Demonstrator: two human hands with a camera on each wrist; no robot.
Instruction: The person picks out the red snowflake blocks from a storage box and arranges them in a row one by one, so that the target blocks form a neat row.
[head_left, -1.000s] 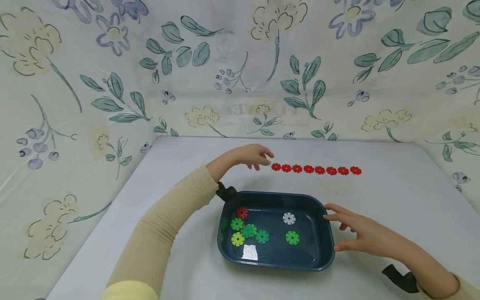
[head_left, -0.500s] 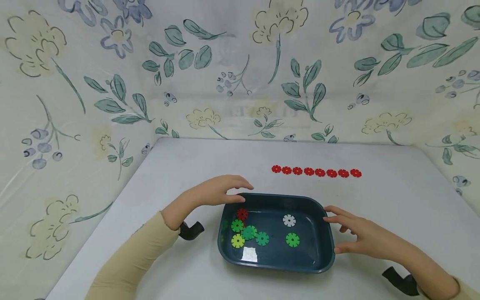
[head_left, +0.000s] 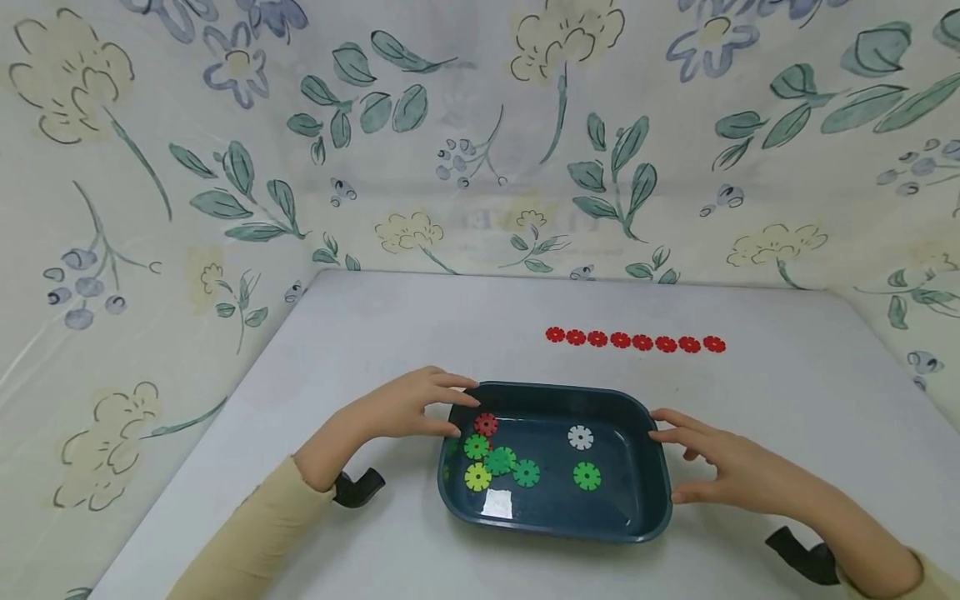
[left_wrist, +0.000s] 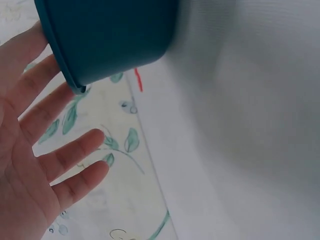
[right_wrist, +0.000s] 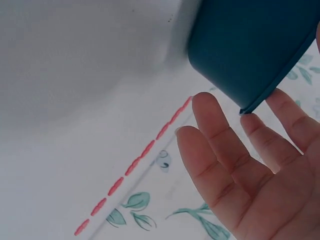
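A dark blue-green plastic tub [head_left: 551, 512] stands on the white table in the head view. Inside it lie flower-shaped plastic discs: several green ones [head_left: 527, 473], a yellow one [head_left: 477, 477], a white one [head_left: 581, 437] and a red one [head_left: 486, 424], partly overlapping at the left. My left hand [head_left: 408, 404] has its fingertips at the tub's left rim, fingers spread in the left wrist view. At the right rim, my right hand [head_left: 731, 462] touches the tub with relaxed fingers. Neither hand grips a disc.
Behind the tub, several red flower discs [head_left: 620, 340] lie in a straight row on the white table [head_left: 390, 333]. Floral-patterned cloth [head_left: 480, 200] hangs along the table's back and sides. A black strap [head_left: 358, 487] shows at the left wrist.
My left hand has drawn back from the left end of the red row to the tub's left rim. The right hand stays at the right rim, and the discs have not moved.
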